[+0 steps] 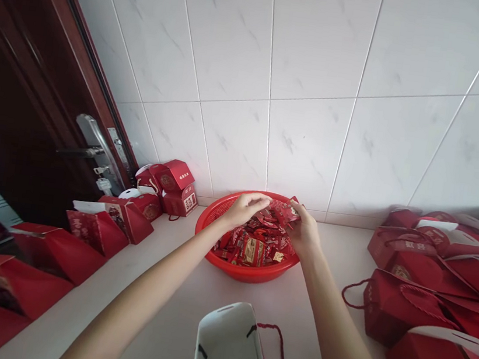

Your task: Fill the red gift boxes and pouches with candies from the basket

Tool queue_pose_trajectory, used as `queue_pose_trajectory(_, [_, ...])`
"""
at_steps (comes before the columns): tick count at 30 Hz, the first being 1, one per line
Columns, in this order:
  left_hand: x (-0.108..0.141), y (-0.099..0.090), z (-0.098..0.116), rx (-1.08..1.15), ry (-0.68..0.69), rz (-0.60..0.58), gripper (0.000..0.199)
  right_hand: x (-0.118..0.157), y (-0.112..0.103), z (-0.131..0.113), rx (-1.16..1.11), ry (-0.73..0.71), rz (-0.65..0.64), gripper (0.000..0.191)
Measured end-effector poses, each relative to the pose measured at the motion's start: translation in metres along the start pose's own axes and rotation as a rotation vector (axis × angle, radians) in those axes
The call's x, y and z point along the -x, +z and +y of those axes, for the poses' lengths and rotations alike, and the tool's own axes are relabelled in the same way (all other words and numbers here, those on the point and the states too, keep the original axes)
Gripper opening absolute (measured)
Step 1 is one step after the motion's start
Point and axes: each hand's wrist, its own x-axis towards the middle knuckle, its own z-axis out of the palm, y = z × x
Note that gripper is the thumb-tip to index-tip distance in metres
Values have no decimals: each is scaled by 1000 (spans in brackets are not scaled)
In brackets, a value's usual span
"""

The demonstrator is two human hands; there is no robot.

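A red plastic basket [249,274] full of candies in red and gold wrappers [252,250] stands against the tiled wall. Over its left side, my left hand [244,208] has its thumb and fingers close together; what they hold, if anything, I cannot make out. My right hand [305,232], at the basket's right rim, grips a red-wrapped candy [287,212] between thumb and fingers. Nearest me is an open gift box [224,348] with a white inside, its top facing up. A dark red cord handle [279,352] loops out from its right side.
Red gift boxes [100,232] line the table's left edge, up to the wall. Many more red boxes [409,302] crowd the right side, some with cord handles. A dark wooden door [39,59] with a metal handle [94,143] is at the left.
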Motion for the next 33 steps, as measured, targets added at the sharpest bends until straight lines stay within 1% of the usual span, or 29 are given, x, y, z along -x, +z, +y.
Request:
queue_pose_trajectory(2, [-3,-5,-5,-107,-20,-44,29,-1,-1,-2,-42,16,40,21])
queue_pose_trajectory(4, [-6,-8,-11,-223,-44,-119,12,-1,-1,-4,-80,32,62,21])
queue_pose_trajectory(5, [-8,-8,-13,-276,-54,-153,7,-1,0,-5,-98,36,68,21])
queue_pose_trajectory(7, [-13,-4,-18,-366,-63,-197,17,0,0,-6,-129,36,70,22])
queue_pose_trajectory(9, [-19,4,-24,-434,-65,-219,25,1,0,-7,-152,25,62,23])
queue_pose_trajectory(10, [-23,9,-27,-460,-70,-229,24,1,0,-6,-161,17,56,24])
queue_pose_trajectory(13, [-35,18,-36,-511,-101,-243,7,0,-3,-6,-169,-12,25,26])
queue_pose_trajectory(14, [-39,18,-39,-519,-111,-230,6,-1,-4,-5,-167,-19,13,27])
queue_pose_trajectory(15, [-42,17,-41,-521,-118,-208,11,-2,-5,-5,-164,-23,1,28])
queue_pose_trajectory(18, [-45,4,-44,-500,-127,-107,25,-4,-7,-4,-161,-25,-23,31])
queue_pose_trajectory(22, [-38,-19,-41,-414,-122,15,23,-5,-7,-2,-153,-6,-46,29])
queue_pose_trajectory(25, [-31,-30,-38,-323,-96,67,19,-4,-6,-1,-143,2,-57,26])
queue_pose_trajectory(29, [-19,-32,-32,-233,-30,93,21,-5,-6,-1,-139,-10,-38,28])
queue_pose_trajectory(33, [-2,-28,-19,-228,53,114,23,-5,-6,-1,-113,-19,11,29])
